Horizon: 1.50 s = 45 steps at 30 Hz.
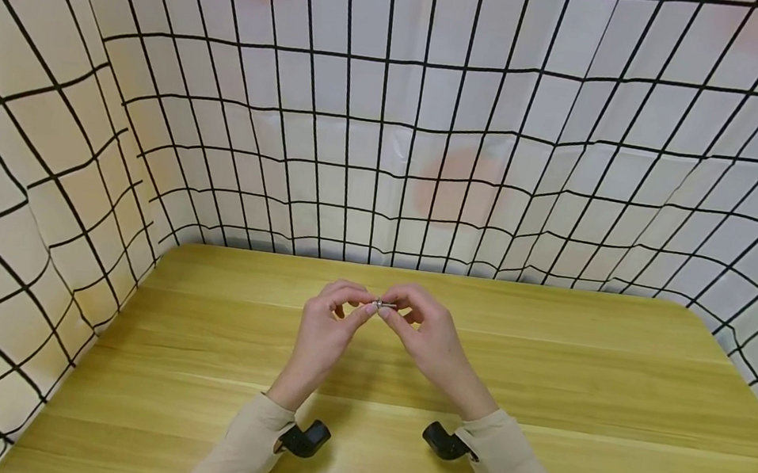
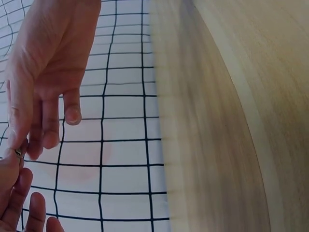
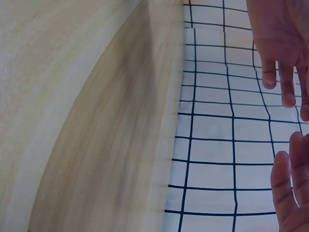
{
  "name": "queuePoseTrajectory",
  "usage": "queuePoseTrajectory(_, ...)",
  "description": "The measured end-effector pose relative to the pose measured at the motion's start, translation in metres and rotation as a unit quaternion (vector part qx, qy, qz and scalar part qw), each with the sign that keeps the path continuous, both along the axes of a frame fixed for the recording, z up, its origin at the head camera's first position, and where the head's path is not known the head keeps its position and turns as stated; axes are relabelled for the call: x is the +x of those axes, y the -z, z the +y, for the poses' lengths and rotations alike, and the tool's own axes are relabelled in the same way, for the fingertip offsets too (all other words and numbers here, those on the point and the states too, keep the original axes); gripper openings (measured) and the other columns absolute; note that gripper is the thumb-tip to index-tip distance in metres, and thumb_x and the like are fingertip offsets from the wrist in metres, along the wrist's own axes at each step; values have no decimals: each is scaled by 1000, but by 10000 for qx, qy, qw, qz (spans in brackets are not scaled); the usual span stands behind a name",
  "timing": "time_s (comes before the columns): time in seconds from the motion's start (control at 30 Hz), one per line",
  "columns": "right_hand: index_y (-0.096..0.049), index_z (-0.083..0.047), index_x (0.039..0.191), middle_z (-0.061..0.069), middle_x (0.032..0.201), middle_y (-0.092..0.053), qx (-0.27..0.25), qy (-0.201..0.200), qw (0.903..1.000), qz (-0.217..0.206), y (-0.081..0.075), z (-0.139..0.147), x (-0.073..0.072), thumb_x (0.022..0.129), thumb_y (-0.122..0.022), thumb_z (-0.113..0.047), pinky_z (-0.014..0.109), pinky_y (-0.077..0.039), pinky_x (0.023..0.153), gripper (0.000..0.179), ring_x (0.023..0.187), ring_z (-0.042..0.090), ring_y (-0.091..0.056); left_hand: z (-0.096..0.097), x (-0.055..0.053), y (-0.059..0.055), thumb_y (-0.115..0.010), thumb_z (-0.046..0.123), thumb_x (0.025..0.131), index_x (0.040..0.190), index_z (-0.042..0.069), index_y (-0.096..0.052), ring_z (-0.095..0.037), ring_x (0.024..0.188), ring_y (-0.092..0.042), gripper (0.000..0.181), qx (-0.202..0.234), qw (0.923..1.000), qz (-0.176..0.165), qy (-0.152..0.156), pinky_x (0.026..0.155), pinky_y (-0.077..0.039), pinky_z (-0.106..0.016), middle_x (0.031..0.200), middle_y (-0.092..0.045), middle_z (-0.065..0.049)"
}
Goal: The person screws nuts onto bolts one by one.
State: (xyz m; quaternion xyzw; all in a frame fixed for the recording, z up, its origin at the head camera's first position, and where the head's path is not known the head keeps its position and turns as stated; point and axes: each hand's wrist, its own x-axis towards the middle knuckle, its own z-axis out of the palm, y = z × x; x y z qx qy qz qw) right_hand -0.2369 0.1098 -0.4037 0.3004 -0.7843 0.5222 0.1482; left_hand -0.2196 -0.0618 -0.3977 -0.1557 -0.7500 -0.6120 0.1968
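Observation:
In the head view, a small, thin, silvery bolt-like metal piece (image 1: 386,304) lies crosswise between the two hands. My left hand (image 1: 328,322) pinches its left end between thumb and forefinger. From the other side, my right hand (image 1: 428,340) grips the slim right part with thumb and fingers. The fingertips of both hands almost meet around a thicker section and cover much of it. At the far left of the left wrist view, a bit of the metal piece (image 2: 18,153) shows between the fingertips. Only the other fingers of both hands appear in the right wrist view.
Below the hands is a wooden table (image 1: 619,380), its far edge just beyond them. A white sheet with a black grid (image 1: 482,106) rises behind and at both sides. Black wrist devices, one on the left cuff (image 1: 305,439) and one on the right (image 1: 445,441), stick out inward.

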Motion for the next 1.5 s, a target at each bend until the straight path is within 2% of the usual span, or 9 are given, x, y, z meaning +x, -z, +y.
queuePoseTrajectory(0.13,-66,-17,105,-8,103,-64,11,-42,9998,-184,0,0,0,96,-65,-17,36,-49,71,9,91,14,-59,-2,-2,2,-75,9,87,90,7,-77,-19,96,-57,5,-31,9999,94,103,72,-35,-36,96,-69,-2)
queuePoseTrajectory(0.33,-66,-17,103,0,96,-64,-71,-146,9990,-424,-1,-1,0,100,-60,-21,33,-48,68,7,84,20,-58,-4,-1,2,-74,12,88,90,10,-78,-16,95,-56,4,-105,9997,92,213,73,-36,-40,96,-68,3)
queuePoseTrajectory(0.53,-67,-17,101,2,94,-65,-161,-130,9967,-788,-1,-2,1,101,-57,-29,35,-51,68,15,83,21,-59,-1,1,-1,-74,5,87,91,3,-76,-26,96,-57,5,-62,9999,65,122,72,-36,-44,97,-68,-7)
queuePoseTrajectory(0.67,-66,-18,105,-1,98,-65,-245,-33,9949,-973,0,0,2,101,-58,-31,42,-52,70,16,87,19,-61,1,13,-18,-72,0,88,92,-3,-74,-31,96,-57,6,-32,10000,-36,57,70,-36,-37,97,-68,-14)
queuePoseTrajectory(0.77,-64,-17,111,-1,105,-64,-265,8,9961,-841,2,2,2,99,-62,-25,39,-52,71,14,91,17,-62,1,21,-29,-71,-2,88,91,-5,-73,-33,95,-57,6,-7,10000,-40,13,70,-36,-34,96,-67,-16)
queuePoseTrajectory(0.97,-64,-11,113,-1,111,-63,-134,-82,9998,-97,-1,3,3,93,-69,-9,33,-52,72,20,93,16,-62,1,22,-30,-71,-2,87,90,-5,-73,-36,95,-57,5,-9,10000,35,2,71,-37,-40,94,-67,-16)
queuePoseTrajectory(1.17,-66,-6,105,6,105,-64,-55,-3,9999,113,-5,-1,5,90,-69,1,34,-51,69,17,90,21,-59,3,24,-31,-71,-3,88,91,-6,-73,-33,95,-57,6,-66,10000,-33,-6,71,-36,-36,96,-67,-17)
queuePoseTrajectory(1.23,-66,-10,106,2,105,-64,-65,-6,9999,155,1,1,1,91,-70,-4,33,-51,70,16,90,19,-59,3,24,-31,-71,-2,88,92,-6,-74,-32,95,-58,6,-97,10000,-10,-15,71,-36,-34,96,-68,-16)
queuePoseTrajectory(1.5,-66,-17,106,-7,105,-63,28,-87,9999,145,-1,2,0,95,-68,-14,32,-51,71,12,90,15,-59,2,24,-32,-71,-2,87,92,-5,-74,-28,95,-57,7,-179,9998,26,-25,71,-35,-32,96,-68,-16)
